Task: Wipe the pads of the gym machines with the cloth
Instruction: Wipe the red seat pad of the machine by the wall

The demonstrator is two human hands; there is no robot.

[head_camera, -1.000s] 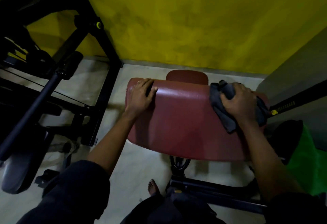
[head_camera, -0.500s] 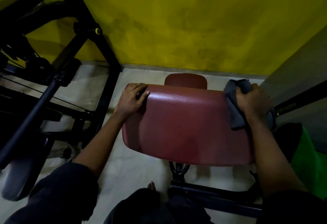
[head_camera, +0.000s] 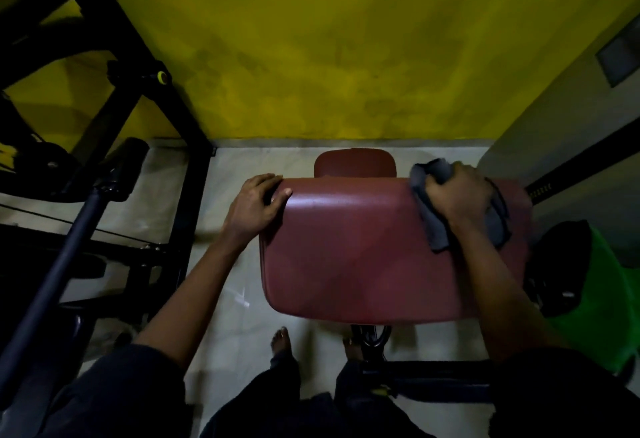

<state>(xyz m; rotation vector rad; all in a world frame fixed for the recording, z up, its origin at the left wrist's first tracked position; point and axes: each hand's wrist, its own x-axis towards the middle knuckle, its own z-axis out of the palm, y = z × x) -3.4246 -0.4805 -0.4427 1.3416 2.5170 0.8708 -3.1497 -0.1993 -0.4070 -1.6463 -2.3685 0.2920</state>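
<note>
A large dark-red pad [head_camera: 363,250] fills the middle of the head view, and a smaller red pad [head_camera: 355,162] shows just beyond its far edge. My left hand [head_camera: 254,207] grips the big pad's far left corner, fingers curled over the edge. My right hand [head_camera: 457,195] holds a bunched grey cloth [head_camera: 433,226] against the pad's far right part. Part of the cloth hangs out on both sides of the hand.
A black machine frame [head_camera: 114,126] with a long bar [head_camera: 59,271] stands close on the left. The yellow wall [head_camera: 329,63] is just behind the pad. A green object [head_camera: 609,302] sits at the right. The pad's black stand [head_camera: 408,375] and my bare feet are below.
My right hand with the cloth slid right toward the pad's end, then came slightly back left. My left hand kept its grip on the left corner.
</note>
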